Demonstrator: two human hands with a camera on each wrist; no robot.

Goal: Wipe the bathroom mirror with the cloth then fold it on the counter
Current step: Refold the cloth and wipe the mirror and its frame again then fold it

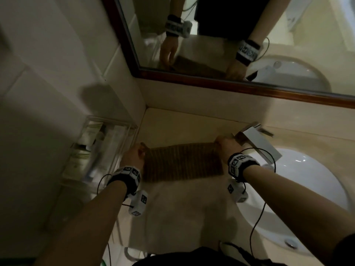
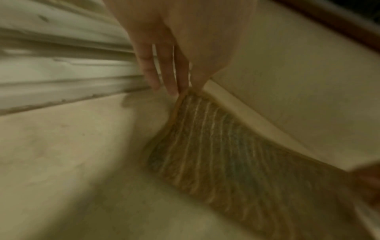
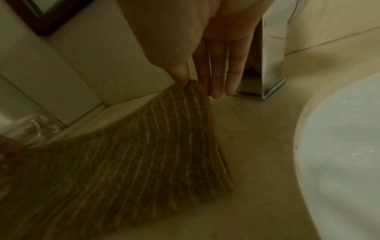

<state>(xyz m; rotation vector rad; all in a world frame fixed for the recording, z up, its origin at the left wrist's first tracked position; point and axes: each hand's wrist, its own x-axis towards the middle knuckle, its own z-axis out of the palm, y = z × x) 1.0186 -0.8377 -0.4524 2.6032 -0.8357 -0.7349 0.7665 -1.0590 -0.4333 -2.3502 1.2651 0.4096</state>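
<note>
Head view: the cloth (image 1: 182,163), brown and ribbed, is stretched between the two hands over the counter (image 1: 192,204), left of the basin (image 1: 307,181) and below the mirror (image 1: 240,35). The left hand (image 1: 134,155) pinches its far left corner, the right hand (image 1: 226,146) its far right corner, with the tap (image 1: 257,139) just beside the right hand. Both hands are off the mirror, so wiping appears finished and folding is in hand. Left wrist view: thumb and forefinger nip the raised corner; the other fingers (image 2: 154,71) hang straight, and the near edge of the cloth appears to rest on the counter. Right wrist view: the same pinch; the edge toward the basin shows at least two layers, suggesting one fold is made. Further folding, laying flat and letting go seem to remain.
</note>
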